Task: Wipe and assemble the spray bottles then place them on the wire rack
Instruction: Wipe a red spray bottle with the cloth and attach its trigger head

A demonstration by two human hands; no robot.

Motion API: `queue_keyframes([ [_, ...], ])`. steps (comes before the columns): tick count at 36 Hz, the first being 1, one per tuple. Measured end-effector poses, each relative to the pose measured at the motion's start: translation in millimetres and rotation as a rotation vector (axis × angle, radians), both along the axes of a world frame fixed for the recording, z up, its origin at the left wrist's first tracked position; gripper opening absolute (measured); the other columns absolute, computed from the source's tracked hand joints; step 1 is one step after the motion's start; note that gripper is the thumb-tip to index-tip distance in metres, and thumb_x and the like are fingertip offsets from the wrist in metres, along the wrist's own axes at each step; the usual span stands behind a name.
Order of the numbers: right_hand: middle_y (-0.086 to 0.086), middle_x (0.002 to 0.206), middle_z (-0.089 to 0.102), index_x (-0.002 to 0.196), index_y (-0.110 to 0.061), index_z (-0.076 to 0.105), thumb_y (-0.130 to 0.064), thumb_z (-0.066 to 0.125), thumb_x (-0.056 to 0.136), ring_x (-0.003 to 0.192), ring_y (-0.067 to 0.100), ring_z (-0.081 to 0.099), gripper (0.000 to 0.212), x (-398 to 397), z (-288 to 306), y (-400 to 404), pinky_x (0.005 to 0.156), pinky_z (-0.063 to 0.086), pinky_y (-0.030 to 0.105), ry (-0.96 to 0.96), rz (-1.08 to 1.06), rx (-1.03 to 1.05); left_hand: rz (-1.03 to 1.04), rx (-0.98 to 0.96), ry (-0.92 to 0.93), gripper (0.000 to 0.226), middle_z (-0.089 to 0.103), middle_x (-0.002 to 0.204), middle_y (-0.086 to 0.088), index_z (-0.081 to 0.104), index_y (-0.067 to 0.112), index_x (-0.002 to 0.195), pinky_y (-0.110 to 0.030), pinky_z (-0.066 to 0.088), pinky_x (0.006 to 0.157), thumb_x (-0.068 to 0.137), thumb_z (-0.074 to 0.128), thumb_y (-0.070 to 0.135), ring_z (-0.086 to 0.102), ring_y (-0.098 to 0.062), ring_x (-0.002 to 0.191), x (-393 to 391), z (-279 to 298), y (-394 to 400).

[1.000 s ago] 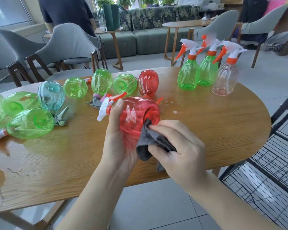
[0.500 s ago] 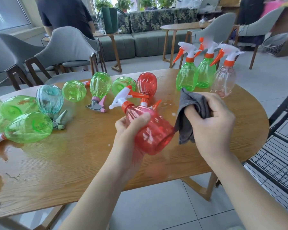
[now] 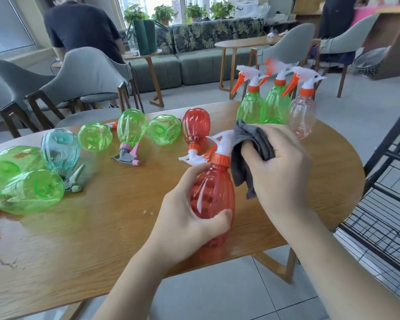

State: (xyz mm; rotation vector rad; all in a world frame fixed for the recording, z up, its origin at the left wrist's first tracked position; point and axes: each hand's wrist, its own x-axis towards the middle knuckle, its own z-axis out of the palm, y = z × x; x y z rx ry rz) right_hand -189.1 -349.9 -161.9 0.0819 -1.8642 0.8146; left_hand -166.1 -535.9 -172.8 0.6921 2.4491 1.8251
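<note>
Red bottle [image 3: 214,192], grey cloth [image 3: 249,148]

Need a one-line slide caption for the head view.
Left hand grips a red spray bottle upright while the right hand wipes its nozzle with a grey cloth.

Two bare forearms are showing from the near edge of the scene, each ending in one of the person's hands: the left hand [image 3: 189,218] and the right hand [image 3: 280,167]. No sleeve is reaching into view on either arm; both are showing uncovered from elbow to wrist. The wrists and the visible fingers are looking plain and unadorned. The nails that are showing are looking short and unpainted.
</note>
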Motion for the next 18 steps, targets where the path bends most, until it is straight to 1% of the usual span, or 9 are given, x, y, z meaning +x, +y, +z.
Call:
queue_keyframes([
  [2,0.006,0.093,0.067,0.096,0.000,0.075,-0.008,0.068,0.091,0.086,0.003,0.054,0.011,-2.4,-1.6,-1.0,0.082,0.040,0.007,-0.026,-0.011,-0.065,0.003,-0.043,0.034,0.069,0.073,0.105,0.017,0.053,0.035,0.131,-0.012,0.051,0.078,0.070,0.082,0.020,0.073,-0.007,0.094,1.3,1.6,2.1],
  [4,0.003,0.092,0.063,0.092,0.000,0.073,-0.008,0.068,0.092,0.085,0.003,0.053,0.009,-1.2,-2.9,-6.8,0.080,0.039,0.006,-0.027,0.005,-0.096,0.007,-0.078,0.066,0.071,0.072,0.106,0.017,0.052,0.038,0.130,-0.011,0.051,0.077,0.073,0.087,0.015,0.073,-0.007,0.093,2.0,2.9,3.8],
  [6,0.004,0.097,0.065,0.097,0.000,0.075,-0.006,0.070,0.092,0.088,0.007,0.058,0.009,2.4,-3.4,-16.0,0.081,0.044,0.011,-0.005,0.048,-0.065,0.012,-0.102,0.095,0.071,0.071,0.108,0.018,0.051,0.038,0.129,-0.011,0.051,0.077,0.075,0.086,0.008,0.073,-0.006,0.094,2.5,4.1,4.0],
  [8,0.008,0.104,0.068,0.107,0.000,0.077,-0.003,0.074,0.089,0.093,0.012,0.063,0.018,5.2,-3.2,-23.6,0.083,0.049,0.016,0.032,0.091,-0.010,0.016,-0.111,0.110,0.071,0.071,0.109,0.019,0.051,0.037,0.130,-0.010,0.050,0.078,0.076,0.084,0.005,0.073,-0.006,0.095,3.1,4.8,3.6],
  [10,0.009,0.106,0.069,0.111,0.000,0.076,-0.002,0.075,0.087,0.096,0.013,0.064,0.024,5.1,-2.2,-25.1,0.086,0.050,0.016,0.063,0.136,0.020,0.023,-0.115,0.113,0.070,0.072,0.109,0.020,0.051,0.037,0.129,-0.010,0.050,0.080,0.076,0.086,0.008,0.072,-0.005,0.096,2.9,4.2,3.6],
  [13,0.010,0.108,0.069,0.112,0.000,0.076,-0.001,0.075,0.087,0.100,0.014,0.063,0.025,1.7,-1.9,-19.3,0.090,0.050,0.017,0.068,0.156,0.065,0.037,-0.109,0.112,0.069,0.071,0.110,0.022,0.050,0.039,0.129,-0.011,0.050,0.081,0.072,0.084,0.020,0.071,-0.004,0.098,2.2,2.4,4.0],
  [15,0.011,0.108,0.069,0.112,0.000,0.076,-0.001,0.074,0.087,0.100,0.014,0.063,0.025,-1.7,-3.4,-11.8,0.090,0.050,0.017,0.052,0.127,0.072,0.040,-0.096,0.100,0.069,0.071,0.110,0.023,0.050,0.039,0.131,-0.011,0.050,0.081,0.071,0.081,0.023,0.071,-0.003,0.098,2.5,1.3,3.5],
  [18,0.010,0.102,0.069,0.104,0.001,0.076,-0.001,0.070,0.089,0.092,0.011,0.061,0.016,-7.3,-7.6,0.7,0.085,0.049,0.015,0.027,0.027,0.025,0.035,-0.075,0.072,0.071,0.071,0.109,0.020,0.050,0.035,0.133,-0.011,0.051,0.079,0.070,0.081,0.024,0.072,-0.005,0.095,3.3,-0.1,1.5],
])
